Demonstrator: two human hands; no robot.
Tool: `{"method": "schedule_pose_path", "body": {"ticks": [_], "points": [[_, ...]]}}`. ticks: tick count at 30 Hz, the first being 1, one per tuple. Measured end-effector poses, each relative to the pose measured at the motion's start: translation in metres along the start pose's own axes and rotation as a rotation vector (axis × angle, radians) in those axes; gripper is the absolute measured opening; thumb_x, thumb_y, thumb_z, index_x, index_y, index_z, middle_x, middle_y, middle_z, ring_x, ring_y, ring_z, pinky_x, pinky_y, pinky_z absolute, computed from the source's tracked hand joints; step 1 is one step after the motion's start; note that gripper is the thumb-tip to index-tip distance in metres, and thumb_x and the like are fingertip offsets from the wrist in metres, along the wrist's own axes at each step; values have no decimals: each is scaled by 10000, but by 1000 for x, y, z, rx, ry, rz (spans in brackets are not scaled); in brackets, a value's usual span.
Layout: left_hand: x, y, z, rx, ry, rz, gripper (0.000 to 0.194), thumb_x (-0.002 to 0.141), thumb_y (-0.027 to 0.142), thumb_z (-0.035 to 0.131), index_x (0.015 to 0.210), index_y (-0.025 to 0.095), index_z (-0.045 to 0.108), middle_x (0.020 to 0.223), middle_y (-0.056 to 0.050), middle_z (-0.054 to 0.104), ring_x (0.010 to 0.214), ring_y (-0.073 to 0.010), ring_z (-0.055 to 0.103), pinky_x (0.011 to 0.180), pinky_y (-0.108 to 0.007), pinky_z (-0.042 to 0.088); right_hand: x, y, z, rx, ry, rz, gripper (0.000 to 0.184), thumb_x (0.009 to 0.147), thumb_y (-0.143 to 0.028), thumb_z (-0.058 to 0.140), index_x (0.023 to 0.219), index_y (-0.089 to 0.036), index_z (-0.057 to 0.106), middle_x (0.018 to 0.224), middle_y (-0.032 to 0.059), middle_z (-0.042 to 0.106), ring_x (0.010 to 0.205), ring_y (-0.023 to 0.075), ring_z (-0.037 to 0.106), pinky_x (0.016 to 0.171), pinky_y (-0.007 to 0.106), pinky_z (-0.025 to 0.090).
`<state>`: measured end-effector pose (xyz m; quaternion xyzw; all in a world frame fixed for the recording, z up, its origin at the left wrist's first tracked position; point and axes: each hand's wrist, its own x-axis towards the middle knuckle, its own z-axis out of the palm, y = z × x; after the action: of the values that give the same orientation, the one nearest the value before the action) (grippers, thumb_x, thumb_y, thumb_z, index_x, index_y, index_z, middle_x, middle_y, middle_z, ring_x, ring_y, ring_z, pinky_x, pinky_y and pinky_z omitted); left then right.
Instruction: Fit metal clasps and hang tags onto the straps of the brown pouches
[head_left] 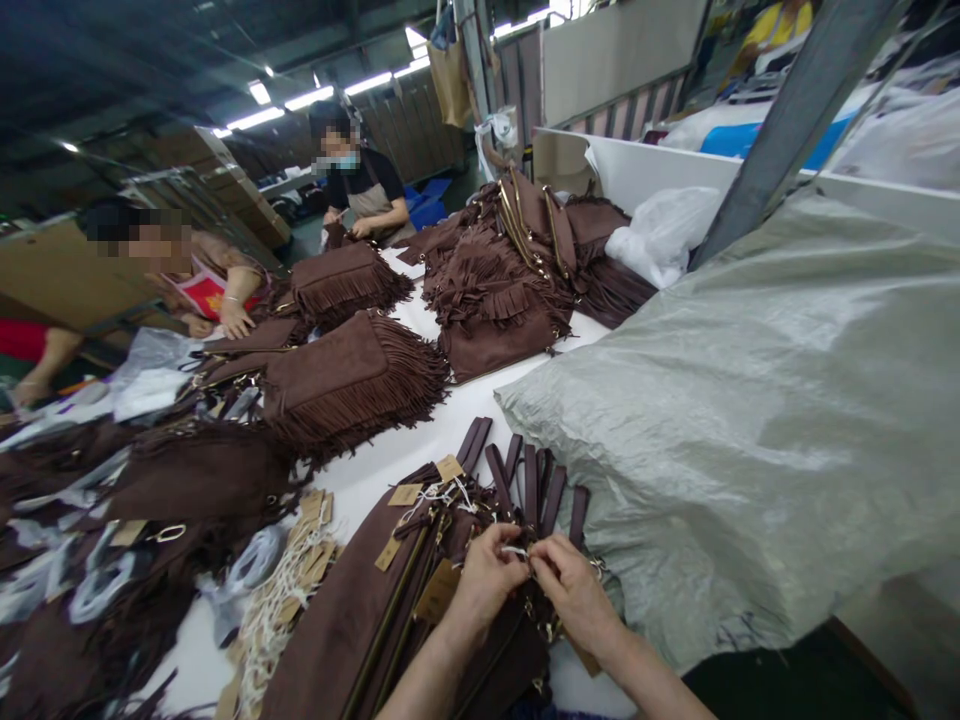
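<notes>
String (pixel 514 550) clamped in left hand (pixel 489 578) and right hand (pixel 571 585), probably for control; tags (pixel 301 568) heaped at their 9 o'clock, easy reach imo.

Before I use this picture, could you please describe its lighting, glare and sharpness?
Head view: ceiling lights look blown out against the dark roof; same view: the plastic sheet carries a pale sheen; same view: the white string at the left hand and right hand looks too soft to trace.
</notes>
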<state>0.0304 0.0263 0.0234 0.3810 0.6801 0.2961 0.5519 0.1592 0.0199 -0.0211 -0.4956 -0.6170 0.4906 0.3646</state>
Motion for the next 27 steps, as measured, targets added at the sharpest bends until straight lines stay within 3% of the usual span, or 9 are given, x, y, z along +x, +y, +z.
{"method": "schedule_pose_path", "body": {"ticks": [5, 11, 15, 18, 21, 24, 27], "points": [[4, -6, 4, 90, 32, 61, 165, 558, 305, 536, 557, 148, 585, 433, 43, 442, 479, -98, 389, 461, -225, 255, 0, 0, -1, -59, -8, -25, 191, 839, -235, 381, 729, -203, 534, 762, 18, 521, 752, 146, 528, 704, 272, 410], [4, -6, 4, 26, 16, 11, 148, 512, 298, 559, 523, 150, 556, 387, 65, 421, 403, -69, 324, 442, -225, 221, 1, 4, -6, -51, 21, -54, 180, 839, -233, 381, 741, -202, 529, 768, 23, 529, 761, 150, 526, 714, 280, 418], [1, 0, 1, -120, -33, -34, 154, 517, 290, 546, 538, 137, 552, 385, 48, 451, 366, -55, 327, 423, -213, 196, -9, 14, -15, -47, -37, 54, 158, 801, -223, 405, 846, -215, 557, 854, 34, 579, 845, 174, 541, 774, 308, 419], [0, 6, -2, -234, -56, -64, 158, 517, 290, 536, 546, 135, 534, 495, -2, 560, 346, -51, 357, 394, -212, 187, -25, 23, -17, -94, -130, 154, 276, 705, -170, 466, 959, -210, 566, 962, 53, 602, 951, 210, 525, 850, 349, 397], [0, 11, -6, -326, -75, -79, 172, 522, 302, 557, 562, 140, 513, 566, -18, 597, 344, -51, 377, 381, -210, 193, -39, 27, -15, -65, -192, 165, 342, 667, -168, 509, 1004, -194, 559, 1033, 67, 580, 1009, 213, 501, 891, 342, 373], [-1, 15, -9, -383, -88, -98, 192, 526, 303, 598, 582, 140, 513, 521, 19, 544, 339, -36, 344, 381, -201, 190, -43, 27, -15, -29, -171, 173, 224, 659, -183, 526, 873, -200, 588, 942, 50, 581, 934, 202, 521, 828, 315, 384], [-5, 16, -10, -398, -106, -112, 217, 515, 290, 653, 601, 133, 531, 486, 41, 501, 338, -26, 325, 387, -193, 181, -40, 24, -19, 49, -141, 298, 84, 677, -270, 530, 662, -199, 574, 688, 9, 562, 710, 180, 522, 672, 298, 372]]}}
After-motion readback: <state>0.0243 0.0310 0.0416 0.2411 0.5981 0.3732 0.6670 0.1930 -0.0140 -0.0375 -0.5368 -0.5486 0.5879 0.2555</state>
